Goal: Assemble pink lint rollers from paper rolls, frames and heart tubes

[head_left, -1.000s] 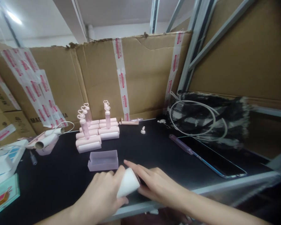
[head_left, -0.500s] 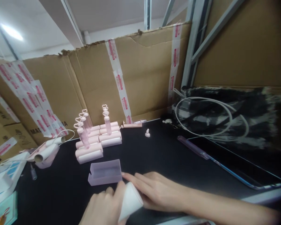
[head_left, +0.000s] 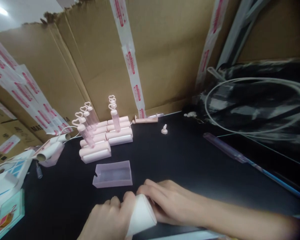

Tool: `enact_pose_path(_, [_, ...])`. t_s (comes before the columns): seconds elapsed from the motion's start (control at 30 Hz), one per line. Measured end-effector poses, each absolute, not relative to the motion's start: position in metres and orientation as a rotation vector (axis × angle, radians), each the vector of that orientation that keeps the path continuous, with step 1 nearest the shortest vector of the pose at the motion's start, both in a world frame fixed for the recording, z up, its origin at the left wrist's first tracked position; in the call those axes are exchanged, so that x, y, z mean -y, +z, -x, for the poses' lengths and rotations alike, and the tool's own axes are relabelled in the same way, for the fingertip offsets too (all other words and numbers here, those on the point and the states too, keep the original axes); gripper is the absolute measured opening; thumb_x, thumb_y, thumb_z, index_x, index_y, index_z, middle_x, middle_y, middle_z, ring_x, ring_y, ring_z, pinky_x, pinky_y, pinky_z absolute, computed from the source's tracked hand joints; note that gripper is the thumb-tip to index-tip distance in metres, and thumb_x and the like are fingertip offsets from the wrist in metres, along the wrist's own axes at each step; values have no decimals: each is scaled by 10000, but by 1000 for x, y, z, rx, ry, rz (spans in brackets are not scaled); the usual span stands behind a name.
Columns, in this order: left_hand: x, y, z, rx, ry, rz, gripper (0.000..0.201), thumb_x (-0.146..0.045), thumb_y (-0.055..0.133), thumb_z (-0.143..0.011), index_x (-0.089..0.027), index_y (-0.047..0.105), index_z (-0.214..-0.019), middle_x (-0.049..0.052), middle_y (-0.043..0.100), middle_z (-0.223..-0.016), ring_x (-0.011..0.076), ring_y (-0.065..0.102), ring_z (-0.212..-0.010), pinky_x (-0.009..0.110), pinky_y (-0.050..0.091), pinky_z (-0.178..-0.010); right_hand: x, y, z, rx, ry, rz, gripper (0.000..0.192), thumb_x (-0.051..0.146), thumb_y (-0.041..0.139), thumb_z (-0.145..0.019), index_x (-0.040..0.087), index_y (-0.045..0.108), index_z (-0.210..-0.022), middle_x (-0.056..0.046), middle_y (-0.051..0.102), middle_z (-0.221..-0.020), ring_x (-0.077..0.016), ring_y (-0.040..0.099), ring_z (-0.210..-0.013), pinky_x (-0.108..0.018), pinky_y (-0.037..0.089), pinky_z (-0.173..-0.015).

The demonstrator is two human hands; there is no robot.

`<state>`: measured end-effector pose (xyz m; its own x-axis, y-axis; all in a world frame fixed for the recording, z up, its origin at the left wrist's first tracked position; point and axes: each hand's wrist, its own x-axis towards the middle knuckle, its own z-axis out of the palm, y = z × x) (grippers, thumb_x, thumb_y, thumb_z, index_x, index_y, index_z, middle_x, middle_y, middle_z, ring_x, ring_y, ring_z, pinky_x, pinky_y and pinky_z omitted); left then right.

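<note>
Right hand (head_left: 170,203) fingers curl in from flat, now touching the white roll (head_left: 140,216); left hand (head_left: 110,220) sits lower.

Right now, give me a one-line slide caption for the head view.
Both hands, left hand and right hand, grip a white roll beside a clear plastic tray on the black table.

White roll (head_left: 141,216), translucent lilac tray (head_left: 112,174), pale pink rollers (head_left: 103,141), black table (head_left: 180,156).

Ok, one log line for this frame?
left hand: holds white roll | right hand: touching roll | clear pink tray: beside hands
</note>
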<state>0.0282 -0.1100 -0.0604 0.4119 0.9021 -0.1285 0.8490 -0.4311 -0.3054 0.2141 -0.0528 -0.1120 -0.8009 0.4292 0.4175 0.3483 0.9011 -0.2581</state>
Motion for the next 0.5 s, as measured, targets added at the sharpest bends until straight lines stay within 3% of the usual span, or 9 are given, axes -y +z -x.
enact_pose_path(0.13, [104,-71,-18,1353,200,2489,481,-84,552,-570,-181,555,-1042,21,655,-692,198,647,-530,235,510,-447,49,-105,-221,2560,520,653,168,200,509,-828,178,460,-987,-9,537,-830,-106,528,-620,-209,389,-536])
enact_pose_path(0.33, [92,-86,-1,947,-217,2483,344,-112,458,-650,-177,522,-981,46,658,-711,180,634,-572,238,514,-485,46,-90,-227,2462,1042,588,405,100,669,-550,179,436,-871,-12,490,-926,-118,497,-777,-220,444,-680])
enact_pose_path(0.5, [90,-92,3,663,-495,2317,245,-29,379,-731,-168,538,-855,111,704,-861,181,677,-687,243,536,-605,43,-99,-219,2441,1150,529,351,355,738,-649,170,484,-806,-20,473,-954,-99,503,-753,-204,444,-645])
